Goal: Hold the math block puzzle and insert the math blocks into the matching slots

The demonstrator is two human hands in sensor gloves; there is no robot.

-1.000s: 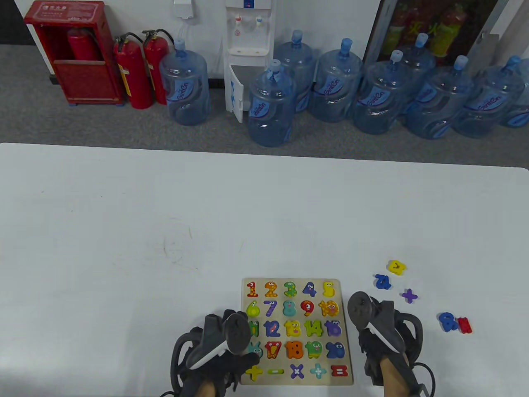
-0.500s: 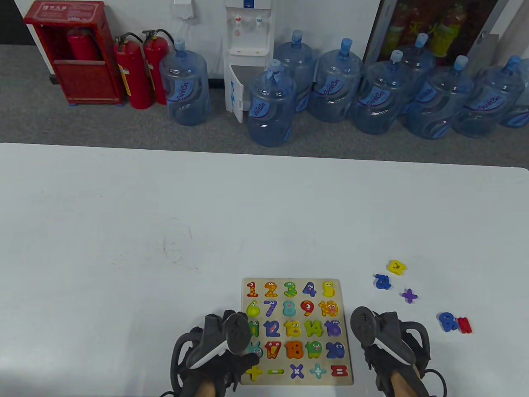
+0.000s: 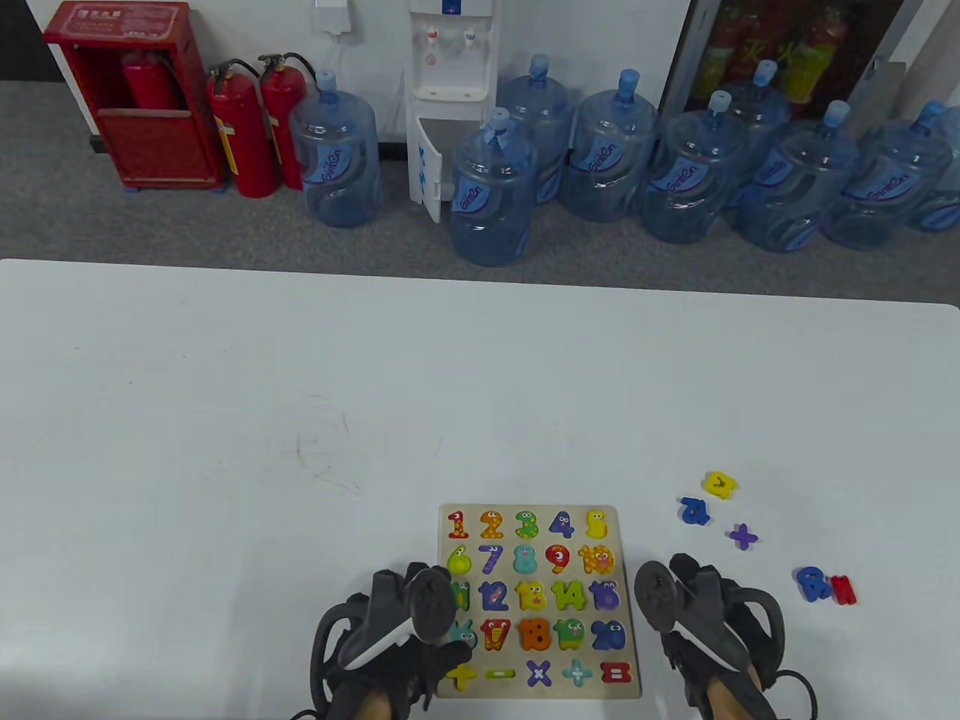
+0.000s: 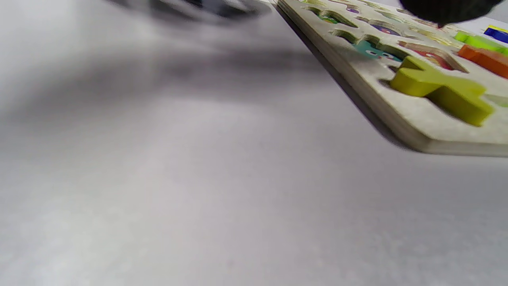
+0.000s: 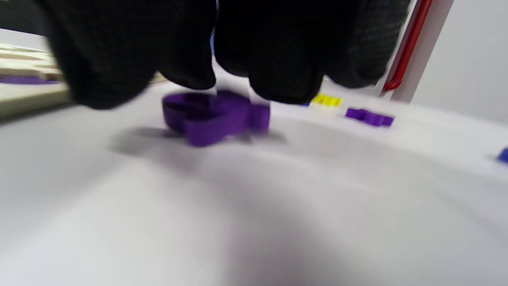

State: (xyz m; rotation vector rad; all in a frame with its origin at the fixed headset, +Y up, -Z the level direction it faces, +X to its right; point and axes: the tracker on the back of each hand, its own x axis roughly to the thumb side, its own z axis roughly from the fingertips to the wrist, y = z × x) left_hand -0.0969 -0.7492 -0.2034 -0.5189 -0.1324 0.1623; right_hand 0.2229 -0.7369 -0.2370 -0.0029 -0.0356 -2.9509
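Observation:
The wooden puzzle board lies flat near the table's front edge, with most number and sign blocks in their slots. My left hand rests on its lower left edge, one fingertip over the board beside the yellow-green plus. My right hand is on the table just right of the board. In the right wrist view its fingertips hover at a loose purple block lying on the table. The blur hides whether they grip it.
Loose blocks lie right of the board: a yellow one, a blue one, a purple plus, a blue 8 and a red one. Water jugs and fire extinguishers stand on the floor beyond the table's far edge.
My right hand has drawn back a little toward the front edge and to the right, away from the board's side. The left hand and the board have not moved.

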